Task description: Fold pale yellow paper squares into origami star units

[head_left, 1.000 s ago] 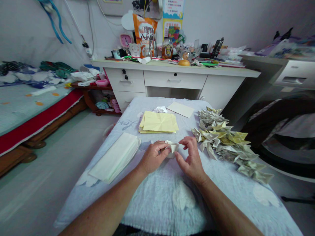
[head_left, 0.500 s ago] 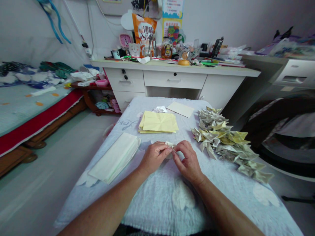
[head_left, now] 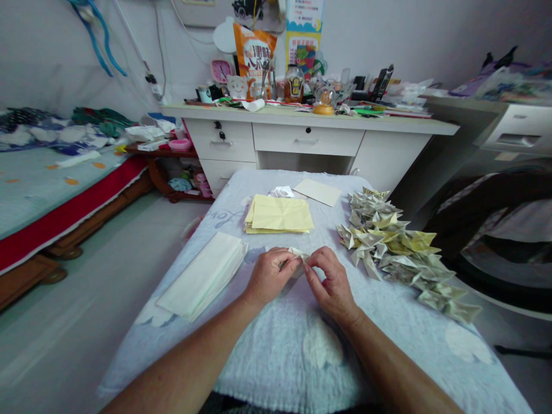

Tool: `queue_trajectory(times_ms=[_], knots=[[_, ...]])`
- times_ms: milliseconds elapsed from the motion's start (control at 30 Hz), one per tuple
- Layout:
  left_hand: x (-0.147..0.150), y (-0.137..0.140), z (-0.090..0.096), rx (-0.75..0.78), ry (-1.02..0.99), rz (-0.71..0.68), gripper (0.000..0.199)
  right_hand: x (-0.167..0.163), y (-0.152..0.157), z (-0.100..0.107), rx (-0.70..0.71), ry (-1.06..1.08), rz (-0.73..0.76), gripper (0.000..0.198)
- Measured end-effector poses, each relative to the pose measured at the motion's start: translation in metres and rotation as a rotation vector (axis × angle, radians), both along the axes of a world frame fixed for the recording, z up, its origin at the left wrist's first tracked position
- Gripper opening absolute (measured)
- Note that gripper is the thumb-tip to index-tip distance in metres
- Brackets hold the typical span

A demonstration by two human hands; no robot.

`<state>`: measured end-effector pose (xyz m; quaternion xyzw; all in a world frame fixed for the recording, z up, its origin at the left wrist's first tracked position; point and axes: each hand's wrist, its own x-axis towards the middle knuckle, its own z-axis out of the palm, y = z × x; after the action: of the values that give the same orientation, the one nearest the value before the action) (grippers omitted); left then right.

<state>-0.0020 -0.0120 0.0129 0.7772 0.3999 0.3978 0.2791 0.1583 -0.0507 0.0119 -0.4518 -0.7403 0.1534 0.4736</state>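
Note:
Between my two hands is a small folded piece of pale paper (head_left: 297,251), partly hidden by the fingers. My left hand (head_left: 270,275) pinches its left side with thumb and forefinger. My right hand (head_left: 328,280) is closed on its right side, thumb and fingertips together. Just beyond lies a stack of creased yellow paper sheets (head_left: 282,214). Left of my left hand rests a pile of long white folded papers (head_left: 202,276). To the right of my right hand, several folded pointed paper pieces (head_left: 392,244) in grey, white and yellow lie in a long heap.
A patterned light blue cloth (head_left: 276,356) covers the table. Toward its far edge are a flat cream card (head_left: 318,191) and crumpled white paper (head_left: 282,191). Behind stands a cluttered white desk (head_left: 308,138); a bed (head_left: 64,201) is at left, a washing machine (head_left: 513,138) at right.
The view has shifted very slightly. Both hands stay together on the paper, with only a small motion of the fingers; a little more of its pale top edge shows.

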Motion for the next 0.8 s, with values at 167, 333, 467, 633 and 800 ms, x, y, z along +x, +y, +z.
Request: queue_trajectory(times_ms=[167, 333, 467, 633, 800], knots=[[0.0005, -0.0005, -0.0016, -0.001, 0.004, 0.074, 0.013, -0.0016, -0.0014, 0.0005, 0.006, -0.061, 0.023, 0.009], [0.0003, -0.0016, -0.0017, 0.027, 0.025, 0.067, 0.015, -0.0028, -0.0012, 0.0003, 0.008, -0.087, 0.042, 0.009], [0.0007, -0.0022, -0.0016, 0.079, 0.073, 0.072, 0.016, -0.0033, -0.0019, 0.0001, 0.004, -0.095, 0.045, 0.008], [0.0019, -0.0016, -0.0046, 0.130, 0.150, 0.153, 0.017, -0.0040, -0.0019, -0.0009, 0.018, -0.101, 0.074, 0.008], [0.0013, -0.0020, -0.0043, 0.160, 0.185, 0.179, 0.019, -0.0040, -0.0010, -0.0012, 0.009, -0.096, 0.084, 0.008]])
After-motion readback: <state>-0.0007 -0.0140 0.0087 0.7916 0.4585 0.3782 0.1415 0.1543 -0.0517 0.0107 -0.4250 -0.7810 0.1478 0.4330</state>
